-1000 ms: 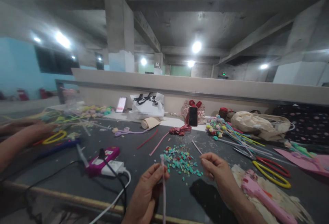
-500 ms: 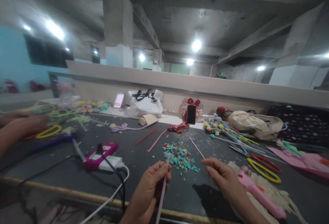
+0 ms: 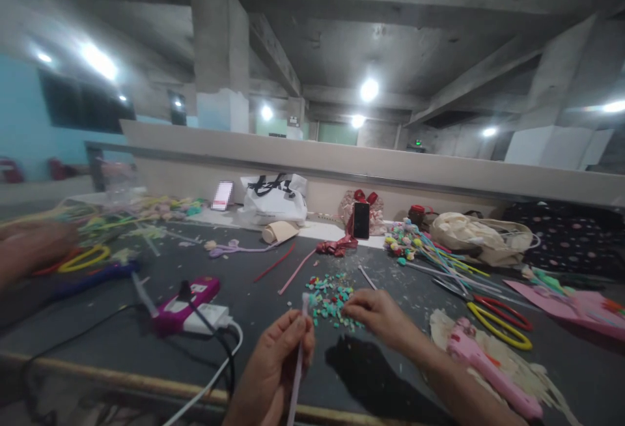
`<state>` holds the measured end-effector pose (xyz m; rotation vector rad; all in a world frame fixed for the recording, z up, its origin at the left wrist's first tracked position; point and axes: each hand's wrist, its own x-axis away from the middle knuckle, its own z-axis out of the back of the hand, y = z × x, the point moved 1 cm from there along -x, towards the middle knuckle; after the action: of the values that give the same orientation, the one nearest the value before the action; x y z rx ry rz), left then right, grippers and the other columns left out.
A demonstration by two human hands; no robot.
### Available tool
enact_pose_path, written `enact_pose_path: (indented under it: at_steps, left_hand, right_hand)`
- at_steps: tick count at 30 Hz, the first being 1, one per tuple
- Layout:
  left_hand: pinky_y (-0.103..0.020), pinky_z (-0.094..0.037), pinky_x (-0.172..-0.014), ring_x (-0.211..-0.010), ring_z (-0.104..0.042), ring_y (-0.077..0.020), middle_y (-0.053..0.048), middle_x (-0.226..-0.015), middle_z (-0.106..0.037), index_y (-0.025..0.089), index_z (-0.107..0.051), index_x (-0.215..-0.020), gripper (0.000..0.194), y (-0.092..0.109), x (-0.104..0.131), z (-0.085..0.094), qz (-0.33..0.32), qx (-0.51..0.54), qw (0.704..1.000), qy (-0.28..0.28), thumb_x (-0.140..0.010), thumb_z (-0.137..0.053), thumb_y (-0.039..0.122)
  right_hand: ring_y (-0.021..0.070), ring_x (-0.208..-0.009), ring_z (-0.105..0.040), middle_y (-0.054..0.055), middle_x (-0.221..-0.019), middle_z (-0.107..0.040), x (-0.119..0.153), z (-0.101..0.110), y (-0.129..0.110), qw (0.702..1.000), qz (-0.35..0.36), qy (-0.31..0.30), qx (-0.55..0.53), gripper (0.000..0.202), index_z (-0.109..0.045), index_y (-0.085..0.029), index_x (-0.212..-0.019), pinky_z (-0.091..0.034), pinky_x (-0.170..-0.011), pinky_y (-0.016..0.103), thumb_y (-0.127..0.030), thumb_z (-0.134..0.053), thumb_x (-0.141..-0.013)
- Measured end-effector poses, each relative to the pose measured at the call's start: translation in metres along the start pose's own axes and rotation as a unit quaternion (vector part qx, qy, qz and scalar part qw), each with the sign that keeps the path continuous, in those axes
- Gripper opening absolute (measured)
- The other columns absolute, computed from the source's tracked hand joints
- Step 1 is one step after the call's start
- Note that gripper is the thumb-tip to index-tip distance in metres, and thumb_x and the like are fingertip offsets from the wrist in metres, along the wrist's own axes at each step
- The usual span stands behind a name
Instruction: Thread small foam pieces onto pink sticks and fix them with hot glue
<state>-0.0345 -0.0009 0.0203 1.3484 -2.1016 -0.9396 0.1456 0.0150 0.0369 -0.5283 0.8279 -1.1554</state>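
Between the thumb and fingers of my left hand [image 3: 286,348] is a pale lilac stem [image 3: 296,380], held upright near the table's front edge, with its tip pointing up. My right hand [image 3: 374,312] reaches over the right side of a pile of small teal, red and yellow pieces [image 3: 329,302]. Its thumb and fingertips are pinched together at the pile; whatever they hold is too small to make out. Behind that hand lies another pale stem [image 3: 367,277].
Scissors [image 3: 498,325] and a pink glue gun [image 3: 488,361] lie at the right. A magenta power block [image 3: 188,305] with cables sits left. Another person's hand [image 3: 39,243] is at the far left. A phone [image 3: 361,220] and white bag [image 3: 275,199] stand behind.
My right hand has moved left to the pile, and its fingers have closed. My left hand stays on the lilac stem, slightly further left in view.
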Motion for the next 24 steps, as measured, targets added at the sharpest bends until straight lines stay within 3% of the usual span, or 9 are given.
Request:
enact_pose_path:
  at_steps: [6, 11, 13, 19, 24]
  left_hand:
    - [-0.014, -0.029, -0.042, -0.043, -0.037, -0.0034, 0.005, -0.051, -0.046, 0.015, -0.052, -0.065, 0.011, 0.011, 0.002, 0.009, -0.036, 0.049, 0.998, -0.012, -0.066, -0.058, 0.025]
    - [-0.014, -0.03, -0.042, -0.043, -0.038, -0.0035, 0.005, -0.05, -0.046, 0.014, -0.053, -0.064, 0.012, 0.008, 0.0, 0.003, -0.016, 0.036, 0.999, -0.012, -0.063, -0.061, 0.023]
    - [-0.014, -0.031, -0.042, -0.043, -0.039, -0.0035, 0.005, -0.051, -0.047, 0.015, -0.053, -0.064, 0.013, 0.007, 0.0, 0.002, -0.012, 0.03, 0.999, -0.006, -0.062, -0.062, 0.024]
    - [-0.013, -0.031, -0.04, -0.041, -0.039, -0.0029, 0.005, -0.048, -0.048, 0.015, -0.052, -0.063, 0.016, 0.004, 0.004, -0.003, -0.005, 0.016, 1.0, 0.014, -0.059, -0.064, 0.025]
    - [-0.011, -0.031, -0.038, -0.039, -0.039, -0.0018, 0.005, -0.048, -0.049, 0.014, -0.054, -0.065, 0.016, 0.0, 0.004, -0.005, -0.006, 0.021, 0.999, 0.031, -0.058, -0.065, 0.023]
  right_hand:
    - [0.0039, -0.032, -0.027, -0.008, -0.036, -0.033, -0.027, 0.078, 0.022, 0.992, -0.064, 0.107, 0.025, 0.022, -0.057, -0.014, -0.053, -0.019, -0.033, 0.017, -0.029, -0.051, -0.068]
    - [0.0051, -0.03, -0.039, -0.002, -0.044, -0.051, -0.044, 0.13, 0.022, 0.985, -0.09, 0.143, 0.032, 0.028, -0.058, -0.013, -0.059, -0.022, -0.029, 0.017, -0.037, -0.049, -0.069]
    - [0.0059, -0.032, -0.044, 0.001, -0.051, -0.057, -0.047, 0.139, 0.014, 0.986, -0.088, 0.135, 0.039, 0.029, -0.06, -0.013, -0.063, -0.024, -0.029, 0.016, -0.039, -0.048, -0.07]
    - [0.0057, -0.029, -0.045, -0.001, -0.046, -0.056, -0.057, 0.141, -0.02, 0.987, -0.06, 0.105, 0.102, 0.021, -0.063, -0.013, -0.061, -0.023, -0.029, 0.015, -0.032, -0.056, -0.065]
    - [0.0054, -0.034, -0.044, -0.002, -0.051, -0.054, -0.057, 0.148, -0.046, 0.978, -0.016, 0.126, 0.167, 0.022, -0.063, -0.014, -0.07, -0.03, -0.036, 0.018, -0.034, -0.054, -0.067]
